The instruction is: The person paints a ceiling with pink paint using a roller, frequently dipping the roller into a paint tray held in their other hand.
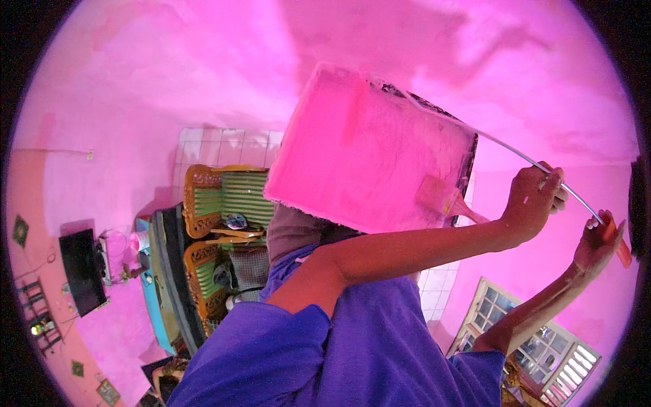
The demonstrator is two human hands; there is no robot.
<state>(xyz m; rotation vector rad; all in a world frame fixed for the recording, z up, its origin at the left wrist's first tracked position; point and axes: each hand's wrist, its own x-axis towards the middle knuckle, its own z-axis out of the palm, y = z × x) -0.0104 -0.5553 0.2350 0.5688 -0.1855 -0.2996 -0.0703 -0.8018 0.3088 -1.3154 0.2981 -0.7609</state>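
Inspector: Left hand (537, 193) grips the wire handle (505, 146) of the paint tray (366, 149), raised centre; right hand (600, 237) clasps a roller grip (620, 247).

Assessor: Risk: tilted tray could spill paint onto the person's purple shirt (366, 339).

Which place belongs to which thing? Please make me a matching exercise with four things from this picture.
Things:
1. metal rod
2. paint brush
3. orange handle
4. wooden chairs

Places:
A. gripped in the right hand
B. left of the tray, with green striped cushions
C. gripped in the left hand
D. lying against the pink tray

Pairs: 1-C, 2-D, 3-A, 4-B
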